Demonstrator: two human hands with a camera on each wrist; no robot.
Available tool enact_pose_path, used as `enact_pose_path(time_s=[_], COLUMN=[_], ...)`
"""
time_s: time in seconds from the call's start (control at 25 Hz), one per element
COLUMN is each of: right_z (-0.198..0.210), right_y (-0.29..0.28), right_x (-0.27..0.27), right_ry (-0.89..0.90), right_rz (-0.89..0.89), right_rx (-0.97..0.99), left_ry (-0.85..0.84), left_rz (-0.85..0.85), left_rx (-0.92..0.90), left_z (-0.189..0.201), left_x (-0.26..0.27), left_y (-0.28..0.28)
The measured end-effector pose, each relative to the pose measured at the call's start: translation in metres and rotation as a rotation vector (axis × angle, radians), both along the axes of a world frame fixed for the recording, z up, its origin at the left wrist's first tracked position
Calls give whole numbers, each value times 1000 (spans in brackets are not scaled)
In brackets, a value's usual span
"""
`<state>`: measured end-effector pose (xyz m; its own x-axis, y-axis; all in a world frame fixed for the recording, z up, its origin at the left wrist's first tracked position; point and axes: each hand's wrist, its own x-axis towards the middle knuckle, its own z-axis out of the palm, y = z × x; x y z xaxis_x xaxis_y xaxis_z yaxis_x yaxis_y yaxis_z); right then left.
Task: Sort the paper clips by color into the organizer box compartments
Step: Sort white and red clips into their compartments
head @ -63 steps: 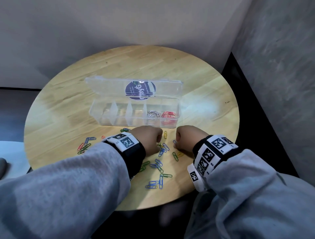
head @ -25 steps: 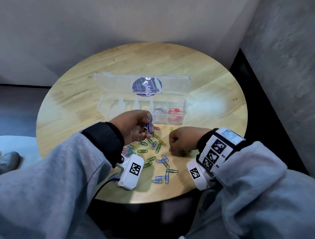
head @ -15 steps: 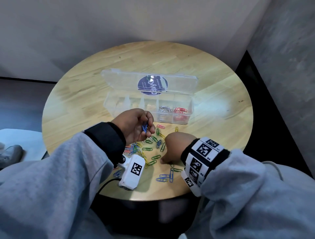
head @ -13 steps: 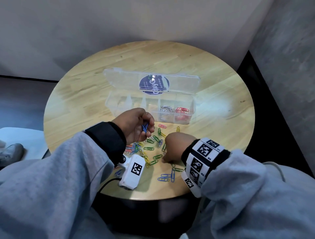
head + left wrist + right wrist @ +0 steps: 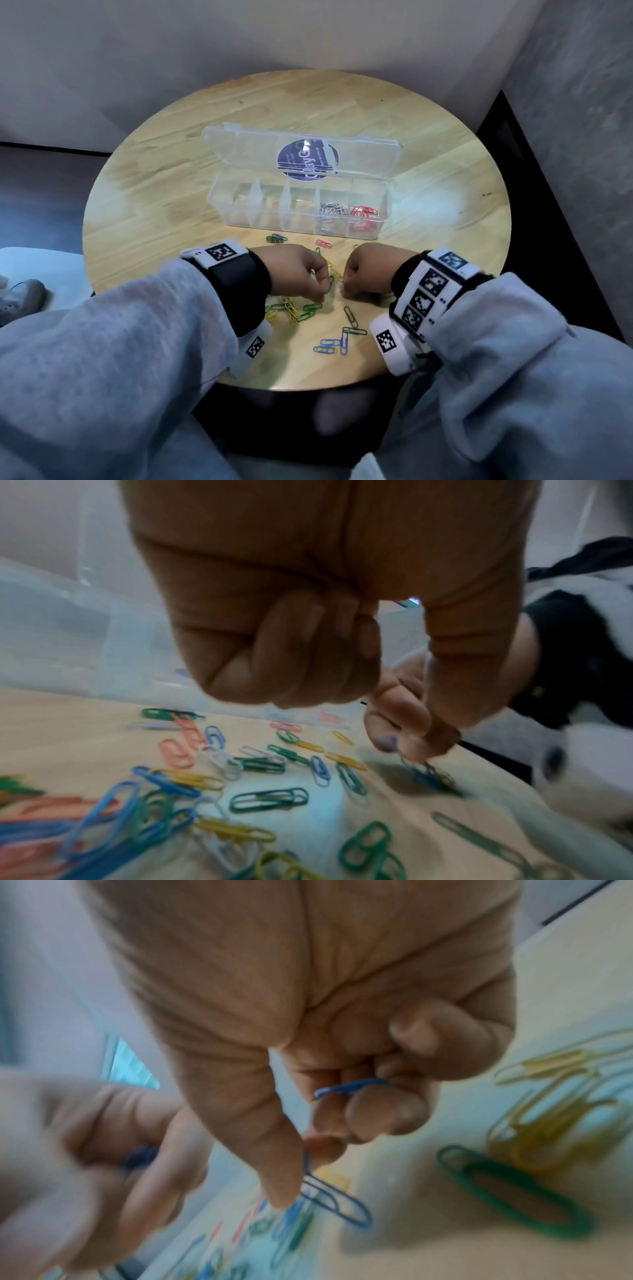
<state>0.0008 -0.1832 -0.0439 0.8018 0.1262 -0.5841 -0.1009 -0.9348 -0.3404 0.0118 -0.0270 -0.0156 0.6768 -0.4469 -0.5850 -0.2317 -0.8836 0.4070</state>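
Observation:
Coloured paper clips (image 5: 298,310) lie scattered on the near part of the round wooden table (image 5: 171,205). Behind them stands the clear organizer box (image 5: 246,209) with its lid open; white clips (image 5: 330,209) fill one compartment and red clips (image 5: 363,212) the rightmost. Both hands are down among the loose clips, knuckles up and close together. My right hand (image 5: 308,1150) pinches a blue clip (image 5: 332,1194) between thumb and forefinger and keeps another blue clip (image 5: 349,1088) under its curled fingers. My left hand (image 5: 320,284) is curled, with something dark blue (image 5: 140,1156) between its fingers.
A lone red clip (image 5: 323,244) and a small green-blue cluster (image 5: 275,238) lie just in front of the box. Blue and green clips (image 5: 339,341) lie near the table's front edge. Walls stand behind and to the right. A shoe (image 5: 20,298) shows at far left.
My left hand, raised palm-up with blue clips half a second ago, has turned over and dropped to the table beside the right hand. The right hand stays low among the clips.

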Motion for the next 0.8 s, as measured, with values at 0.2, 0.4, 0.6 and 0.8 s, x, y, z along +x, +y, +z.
enact_pose_path(time_s=[0.2, 0.4, 0.6, 0.8], right_z=[11, 7, 7, 9], right_y=[-26, -37, -36, -35], right_x=[2, -4, -5, -4], right_ry=[11, 31, 88, -26], right_rz=[-144, -274, -366, -294], right_rx=[179, 348, 428, 242], left_ry=[-45, -124, -146, -69], left_rz=[-352, -408, -299, -156], left_rx=[207, 261, 230, 146], left_z=[-10, -24, -30, -35], left_x=[-22, -40, -29, -16], left_y=[-16, -25, -19, -6])
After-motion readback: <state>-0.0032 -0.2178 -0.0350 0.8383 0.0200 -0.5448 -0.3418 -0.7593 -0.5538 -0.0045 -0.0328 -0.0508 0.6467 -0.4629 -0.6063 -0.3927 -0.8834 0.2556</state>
